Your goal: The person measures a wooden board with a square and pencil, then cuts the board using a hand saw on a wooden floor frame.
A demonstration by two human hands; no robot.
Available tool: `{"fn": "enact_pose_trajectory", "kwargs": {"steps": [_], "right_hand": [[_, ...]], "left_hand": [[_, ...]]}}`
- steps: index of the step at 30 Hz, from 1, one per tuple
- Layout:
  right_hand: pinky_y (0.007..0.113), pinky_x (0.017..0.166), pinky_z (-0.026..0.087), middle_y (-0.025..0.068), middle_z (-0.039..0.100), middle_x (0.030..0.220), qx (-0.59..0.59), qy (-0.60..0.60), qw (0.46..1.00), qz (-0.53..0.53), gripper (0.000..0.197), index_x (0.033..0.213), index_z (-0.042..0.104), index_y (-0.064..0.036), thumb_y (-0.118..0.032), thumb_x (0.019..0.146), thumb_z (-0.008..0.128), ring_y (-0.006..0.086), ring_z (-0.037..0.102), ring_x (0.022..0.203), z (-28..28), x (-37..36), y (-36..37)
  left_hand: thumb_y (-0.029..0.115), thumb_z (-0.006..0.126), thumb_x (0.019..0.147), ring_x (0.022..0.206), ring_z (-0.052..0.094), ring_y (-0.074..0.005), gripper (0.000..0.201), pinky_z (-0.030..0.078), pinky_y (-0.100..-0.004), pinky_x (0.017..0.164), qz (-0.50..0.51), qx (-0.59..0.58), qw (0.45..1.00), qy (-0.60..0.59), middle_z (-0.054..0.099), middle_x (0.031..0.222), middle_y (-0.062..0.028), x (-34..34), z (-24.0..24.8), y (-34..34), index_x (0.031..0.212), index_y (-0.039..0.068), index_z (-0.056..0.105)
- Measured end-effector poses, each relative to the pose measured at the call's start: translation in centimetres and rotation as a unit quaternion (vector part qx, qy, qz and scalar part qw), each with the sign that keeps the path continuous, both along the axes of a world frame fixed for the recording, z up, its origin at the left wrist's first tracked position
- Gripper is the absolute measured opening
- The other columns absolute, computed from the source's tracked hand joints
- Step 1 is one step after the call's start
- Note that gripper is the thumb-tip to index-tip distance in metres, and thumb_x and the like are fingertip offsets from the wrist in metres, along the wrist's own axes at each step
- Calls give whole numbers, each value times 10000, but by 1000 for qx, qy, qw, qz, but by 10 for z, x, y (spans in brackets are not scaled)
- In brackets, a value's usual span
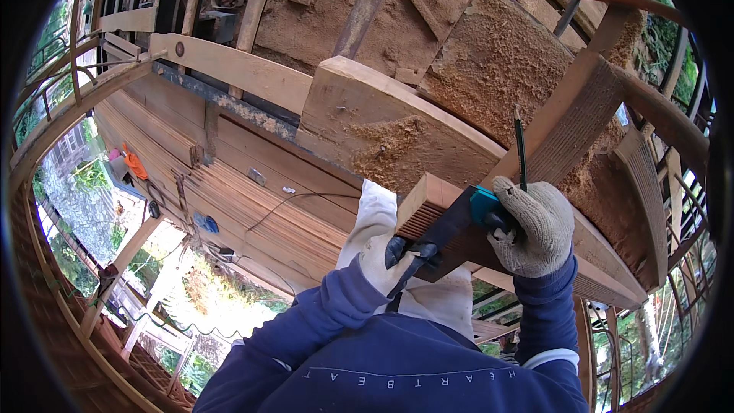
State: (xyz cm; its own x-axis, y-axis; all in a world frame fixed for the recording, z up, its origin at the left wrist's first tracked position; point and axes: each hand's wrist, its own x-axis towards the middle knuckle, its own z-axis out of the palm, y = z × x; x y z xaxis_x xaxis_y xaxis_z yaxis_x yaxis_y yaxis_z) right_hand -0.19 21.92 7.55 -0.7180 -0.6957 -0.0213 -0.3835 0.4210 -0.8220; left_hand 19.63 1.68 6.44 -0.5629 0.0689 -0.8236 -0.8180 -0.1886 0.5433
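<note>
My left hand (378, 264), in a pale glove with black at the fingertips, is closed around the lower end of a flat dark tool (449, 222). The tool slants across a grooved wooden board (422, 197) in front of my body. A teal and black piece (483, 205) shows at its upper end. Against that piece my right hand (539, 226), in a knitted glove, is closed, with a dark pencil (521, 149) upright between its fingers. Whether the teal piece belongs to the dark tool, I cannot tell.
A thick sawdust-covered timber (359, 118) runs across behind my hands. At the right stands a ribbed wooden post (577, 118). Long planks (260, 206) lie at the left, with an orange cloth (135, 162) and a cable. Sawdust covers the ground (321, 19) at the far side.
</note>
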Motion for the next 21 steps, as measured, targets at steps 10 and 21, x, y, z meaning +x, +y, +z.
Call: {"fn": "enact_pose_trajectory", "kwargs": {"steps": [10, 21], "right_hand": [[365, 699, 563, 144, 697, 851, -25, -151, 988, -17, 446, 1150, 690, -22, -76, 710, 745, 287, 707, 723, -3, -3, 0], [365, 810, 562, 167, 689, 1023, -21, -217, 976, 0, 540, 1247, 615, 0, 26, 709, 651, 296, 711, 856, 6, 1, 1]], "left_hand": [[55, 531, 961, 676, 690, -176, 220, 538, -302, 627, 38, 25, 999, -4, 710, 784, -114, 9, -4, 0, 1113, -22, 670], [87, 493, 1014, 735, 661, -118, 213, 544, -264, 671, 16, 38, 998, -52, 701, 864, -92, -20, 17, 1, 1143, -17, 627]]}}
